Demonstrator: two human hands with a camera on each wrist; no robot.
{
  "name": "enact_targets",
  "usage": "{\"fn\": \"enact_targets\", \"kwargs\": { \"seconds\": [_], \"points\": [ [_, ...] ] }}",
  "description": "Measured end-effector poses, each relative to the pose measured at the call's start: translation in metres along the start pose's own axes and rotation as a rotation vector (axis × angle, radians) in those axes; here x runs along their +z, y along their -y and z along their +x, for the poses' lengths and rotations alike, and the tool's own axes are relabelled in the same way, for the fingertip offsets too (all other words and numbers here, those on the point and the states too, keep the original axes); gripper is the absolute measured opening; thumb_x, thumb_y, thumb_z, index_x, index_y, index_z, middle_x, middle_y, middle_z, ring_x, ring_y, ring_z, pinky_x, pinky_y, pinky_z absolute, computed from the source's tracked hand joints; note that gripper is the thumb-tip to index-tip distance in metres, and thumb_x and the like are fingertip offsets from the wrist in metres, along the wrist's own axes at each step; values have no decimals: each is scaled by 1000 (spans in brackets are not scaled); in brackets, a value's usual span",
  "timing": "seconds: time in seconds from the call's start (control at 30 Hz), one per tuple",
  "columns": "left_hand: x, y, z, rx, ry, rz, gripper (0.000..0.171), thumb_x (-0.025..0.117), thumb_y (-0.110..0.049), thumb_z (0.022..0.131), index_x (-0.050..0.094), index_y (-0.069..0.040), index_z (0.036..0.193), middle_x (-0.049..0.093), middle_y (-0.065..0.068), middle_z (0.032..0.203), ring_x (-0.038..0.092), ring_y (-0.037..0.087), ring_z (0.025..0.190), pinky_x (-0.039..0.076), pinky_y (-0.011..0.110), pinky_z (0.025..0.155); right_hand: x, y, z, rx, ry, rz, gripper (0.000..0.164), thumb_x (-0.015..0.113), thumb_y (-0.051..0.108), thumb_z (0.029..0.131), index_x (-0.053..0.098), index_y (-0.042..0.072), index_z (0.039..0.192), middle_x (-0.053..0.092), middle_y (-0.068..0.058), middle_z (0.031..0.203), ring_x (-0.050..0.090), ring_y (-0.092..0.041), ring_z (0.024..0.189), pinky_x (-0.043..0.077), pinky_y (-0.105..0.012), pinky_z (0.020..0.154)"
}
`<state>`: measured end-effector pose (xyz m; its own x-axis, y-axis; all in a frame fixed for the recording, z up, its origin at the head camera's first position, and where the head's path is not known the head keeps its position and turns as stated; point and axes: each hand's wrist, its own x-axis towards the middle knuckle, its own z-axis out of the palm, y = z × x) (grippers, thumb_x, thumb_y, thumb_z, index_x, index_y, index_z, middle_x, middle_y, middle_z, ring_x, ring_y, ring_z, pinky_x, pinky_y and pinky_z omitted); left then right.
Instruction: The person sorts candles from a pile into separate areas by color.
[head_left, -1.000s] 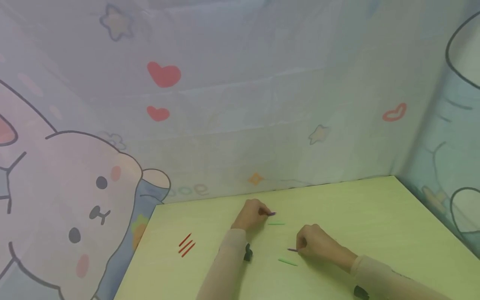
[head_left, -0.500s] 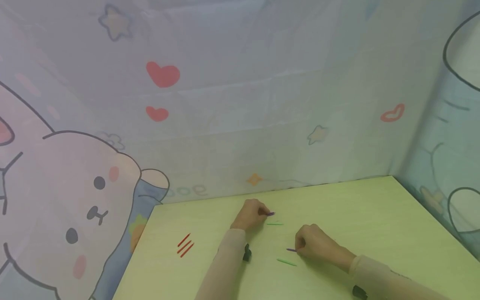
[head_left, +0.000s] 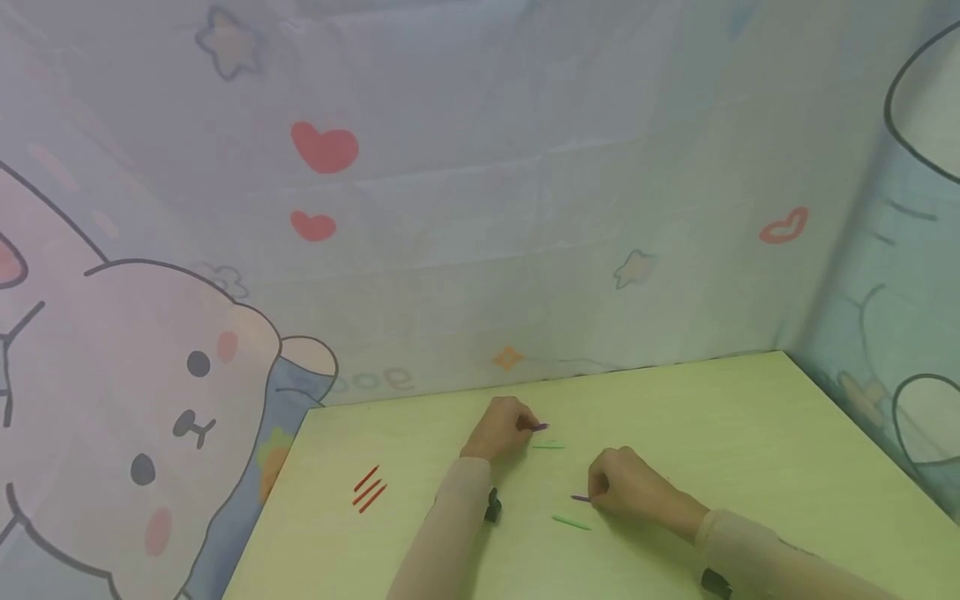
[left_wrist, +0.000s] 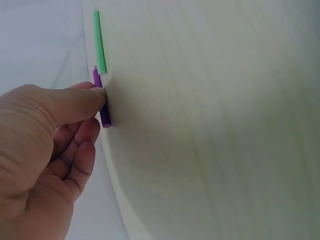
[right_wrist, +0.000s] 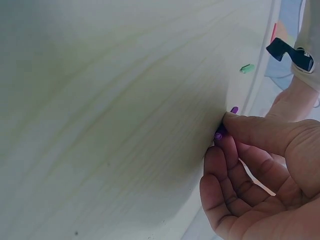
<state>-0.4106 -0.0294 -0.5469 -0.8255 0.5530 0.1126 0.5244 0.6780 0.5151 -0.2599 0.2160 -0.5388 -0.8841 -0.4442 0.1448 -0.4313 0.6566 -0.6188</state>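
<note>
My left hand (head_left: 500, 429) pinches a thin purple candle (left_wrist: 105, 118) between thumb and fingers near the back of the table. A green candle (left_wrist: 99, 40) lies just beyond its wick end in the left wrist view. Nearer the front, my right hand (head_left: 637, 486) pinches a second purple candle (head_left: 580, 498), its middle covered by the thumb in the right wrist view. Another green candle (head_left: 572, 523) lies on the table in front of that hand.
Several thin red sticks (head_left: 367, 492) lie side by side on the left of the pale yellow table (head_left: 720, 433). Behind the table's back edge hangs a printed cloth (head_left: 480, 250) with hearts, stars and a rabbit. Dark straps (head_left: 492, 505) sit on the sleeves.
</note>
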Motion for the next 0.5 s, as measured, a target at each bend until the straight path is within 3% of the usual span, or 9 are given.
{"fn": "enact_targets", "kwargs": {
  "seconds": [0.27, 0.5],
  "points": [
    [-14, -6, -13, 59, -25, 74, 11, 85, -5, 98, 89, -12, 105, 83, -1, 104, 74, 15, 100, 63, 28, 92, 3, 3, 1, 28, 8, 1, 18, 86, -5, 86, 79, 11, 81, 72, 7, 80, 62, -6, 75, 59, -23, 68],
    [-36, -20, -46, 107, -65, 93, 12, 82, -7, 101, 88, -10, 110, 81, 0, 103, 72, 15, 96, 62, 29, 89, 3, 1, 3, 65, 2, -23, 21, 87, -4, 84, 78, 15, 80, 72, 6, 81, 62, -7, 76, 58, -24, 69]
  ]
}}
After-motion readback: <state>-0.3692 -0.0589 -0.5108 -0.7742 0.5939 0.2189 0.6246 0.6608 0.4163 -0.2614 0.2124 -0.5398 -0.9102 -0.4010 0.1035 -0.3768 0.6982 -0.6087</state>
